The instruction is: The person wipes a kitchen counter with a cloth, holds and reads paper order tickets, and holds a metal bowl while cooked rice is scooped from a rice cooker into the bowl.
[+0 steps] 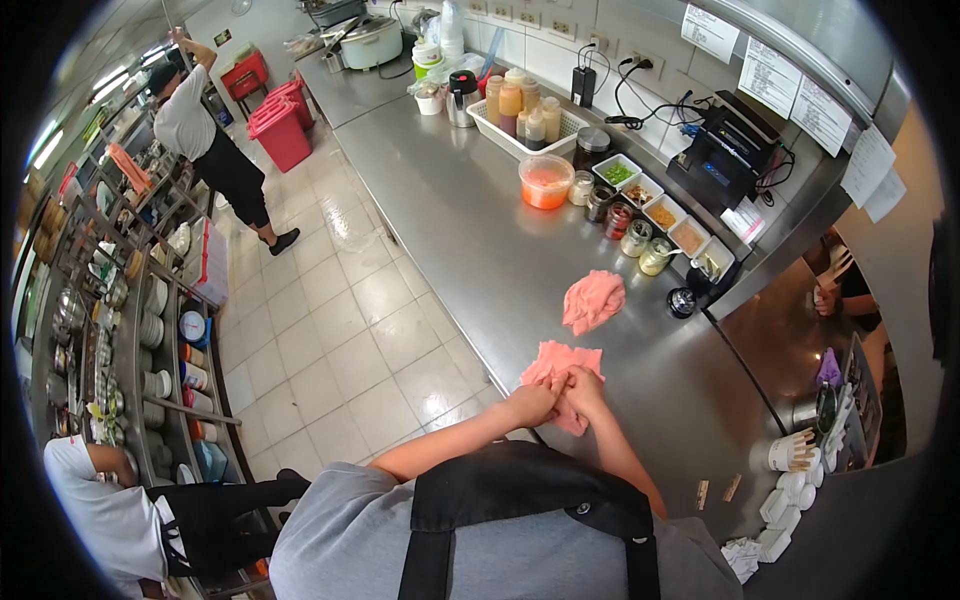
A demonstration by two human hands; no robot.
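A pale tiled floor (340, 330) runs along the room between crowded metal shelving (190, 420) and a long stainless-steel counter (440, 210), whose dull surface carries soft reflections. One person (215, 140) stands near the red bins (280, 130) with an arm raised; another person (115, 510) is beside the shelving, lower left. Toward the wall, the counter holds a black machine (727, 150), a white basket (490, 133) of sauce bottles, and an orange-filled tub (546, 184) near a line of small jars (618, 220). One crumpled pink cloth (594, 301) lies on the open steel, apart from a second pink cloth (562, 362) near the counter's front edge. The left hand (534, 403) and right hand (580, 391) meet over this nearer cloth, both partly closed, fingers bunched together on its fabric; how tightly each grips cannot be told. Two small wooden pieces (733, 488) lie farther right.
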